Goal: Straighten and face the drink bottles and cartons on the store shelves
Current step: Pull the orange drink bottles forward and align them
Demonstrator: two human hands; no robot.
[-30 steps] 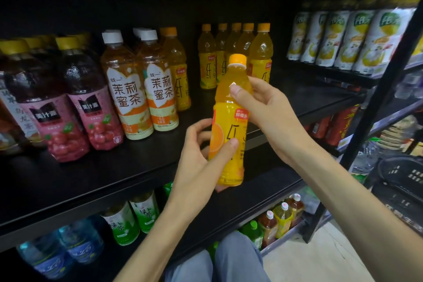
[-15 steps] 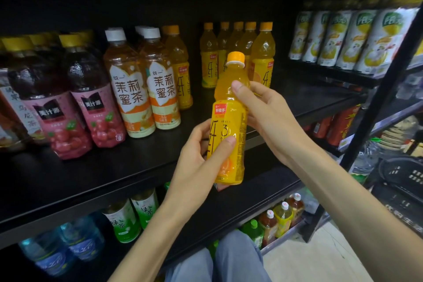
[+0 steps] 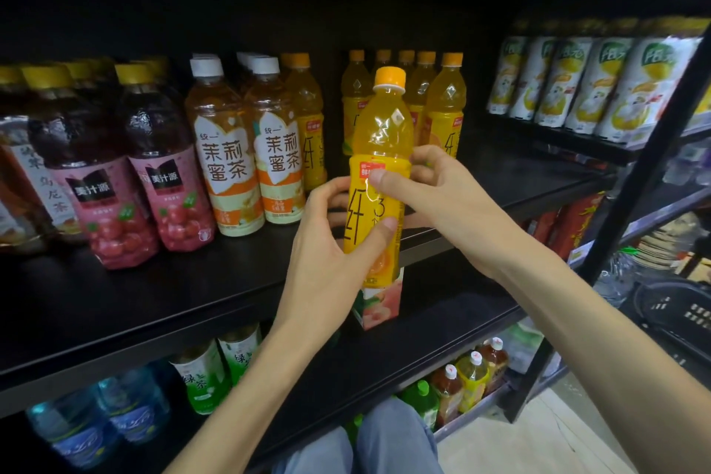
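An orange juice bottle (image 3: 379, 181) is standing upright in the air, just in front of the front edge of the upper shelf (image 3: 154, 304), its label facing the camera. The left hand (image 3: 327, 262) is grasping its lower half, thumb across the label and covering part of the print. The right hand (image 3: 446, 200) is gripping its middle from the right. Behind the bottle's base, what is probably a peach carton (image 3: 379, 306) is peeking out, mostly hidden. A row of matching orange bottles (image 3: 444, 108) is standing near the shelf's back edge.
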